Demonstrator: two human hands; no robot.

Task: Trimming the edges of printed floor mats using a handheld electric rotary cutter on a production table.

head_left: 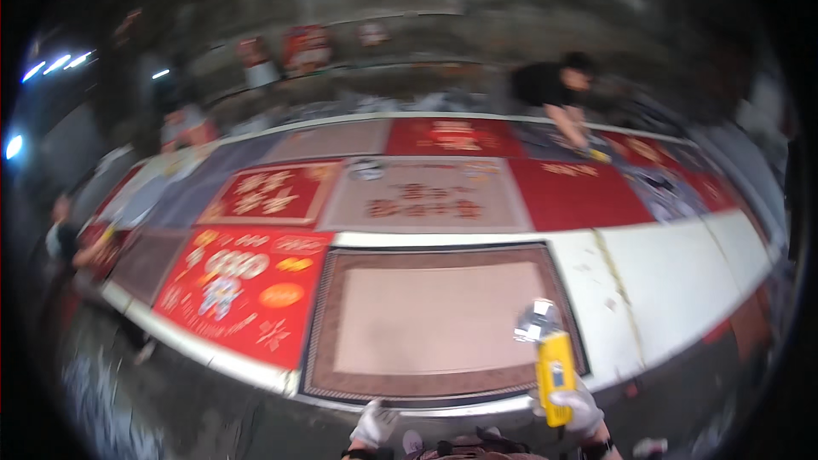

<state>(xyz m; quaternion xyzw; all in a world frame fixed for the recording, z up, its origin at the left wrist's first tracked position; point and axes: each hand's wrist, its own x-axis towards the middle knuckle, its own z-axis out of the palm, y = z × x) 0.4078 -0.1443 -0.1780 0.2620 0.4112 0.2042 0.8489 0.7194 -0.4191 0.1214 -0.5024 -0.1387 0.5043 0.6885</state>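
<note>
My right hand (579, 410), in a white glove, is wrapped round a yellow hand-held power tool (555, 368) with a shiny metal head (538, 321). The tool points away from me, above the right border of a doormat (443, 315). This mat has a plain pale pink-beige middle, a brown band and a dark patterned edge. Just off the mat's near edge is my left hand (375, 423), also gloved in white. Its fingers look loosely bent and apart, with nothing visible in them. Motion blur softens the finer detail.
Mats in red, grey and brown cover much of the long white table (682, 290). A red printed mat (243, 294) lies to the left. One person (554, 94) leans over the far side with a yellow tool (599, 155). Other people work at the left end.
</note>
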